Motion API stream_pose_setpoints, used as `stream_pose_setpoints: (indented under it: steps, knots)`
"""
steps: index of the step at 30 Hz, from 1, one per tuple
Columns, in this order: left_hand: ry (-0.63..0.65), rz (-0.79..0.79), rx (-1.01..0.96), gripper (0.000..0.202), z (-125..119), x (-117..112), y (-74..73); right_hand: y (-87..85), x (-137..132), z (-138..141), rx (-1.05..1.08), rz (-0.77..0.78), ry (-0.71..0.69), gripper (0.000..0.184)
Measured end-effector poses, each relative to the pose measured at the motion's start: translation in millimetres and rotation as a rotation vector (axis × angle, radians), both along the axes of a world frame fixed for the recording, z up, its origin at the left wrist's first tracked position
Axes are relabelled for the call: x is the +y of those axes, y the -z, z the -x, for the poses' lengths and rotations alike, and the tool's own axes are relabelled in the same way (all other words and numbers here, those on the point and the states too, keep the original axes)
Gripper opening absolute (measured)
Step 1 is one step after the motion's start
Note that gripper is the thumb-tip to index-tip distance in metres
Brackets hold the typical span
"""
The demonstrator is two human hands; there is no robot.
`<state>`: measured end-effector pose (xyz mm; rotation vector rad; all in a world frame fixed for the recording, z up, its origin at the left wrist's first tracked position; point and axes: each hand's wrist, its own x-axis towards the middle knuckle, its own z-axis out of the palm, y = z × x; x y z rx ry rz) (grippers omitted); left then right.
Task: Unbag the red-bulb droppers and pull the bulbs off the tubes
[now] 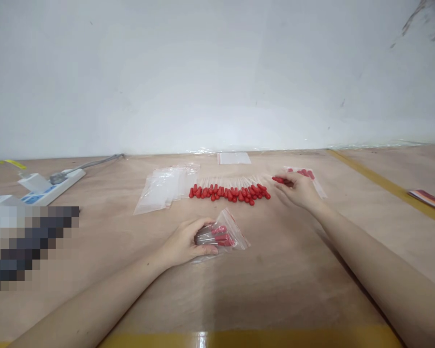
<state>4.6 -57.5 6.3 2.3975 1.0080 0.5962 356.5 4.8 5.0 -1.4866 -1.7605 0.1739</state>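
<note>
My left hand [186, 244] is closed around a small clear zip bag [223, 236] that holds a few red-capped droppers, low on the wooden table [275, 280]. Farther back lies a row of several droppers with red bulbs [229, 191], their clear stems pointing away from me. My right hand [299, 189] rests at the right end of that row, its fingers pinched on one red-bulbed dropper [278, 180]. Behind that hand lies another filled bag [306, 175] with red bulbs showing.
A stack of empty clear zip bags [165, 187] lies left of the row, and one more flat bag [234, 158] near the wall. A white power strip [52, 186] with a grey cable sits at far left. Yellow tape [387, 186] crosses the table's right side.
</note>
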Motion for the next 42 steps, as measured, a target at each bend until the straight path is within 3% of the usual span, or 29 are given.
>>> stream_pose_setpoints:
  steps: [5,12,15,19,20,23,27,32,37,42]
  knots:
    - [0.012,0.003,-0.007,0.058,1,0,0.5,-0.8,-3,5,-0.155,0.156,-0.158,0.025]
    - [0.028,0.006,-0.023,0.058,1,0,1.4,1.7,-3,2,-0.09,0.271,-0.159,0.051]
    - [0.028,0.009,-0.029,0.062,1,0,1.2,-2.9,-4,5,-0.071,0.187,-0.046,0.046]
    - [0.033,0.01,-0.033,0.064,1,1,1.9,-14.2,-13,27,0.081,-0.04,0.127,0.025]
    - [0.034,0.008,-0.034,0.064,1,1,2.4,-17.3,-18,37,0.119,-0.059,0.082,0.02]
    - [0.033,-0.004,-0.031,0.062,1,1,3.6,-24.1,-37,72,0.093,0.198,-0.454,0.012]
    - [0.076,-0.025,-0.019,0.064,1,-1,0.0,-23.9,-58,111,0.004,0.39,-0.72,0.017]
    - [0.126,-0.047,-0.003,0.055,-1,-3,-6.5,-19.1,-65,126,0.024,0.452,-0.768,0.022]
    - [0.128,-0.065,-0.003,0.051,-3,-4,-5.2,-17.9,-65,125,-0.053,0.411,-0.76,0.04]
    - [0.148,-0.122,-0.002,0.039,-4,-5,-2.8,-18.6,-69,127,-0.04,0.481,-0.704,0.031]
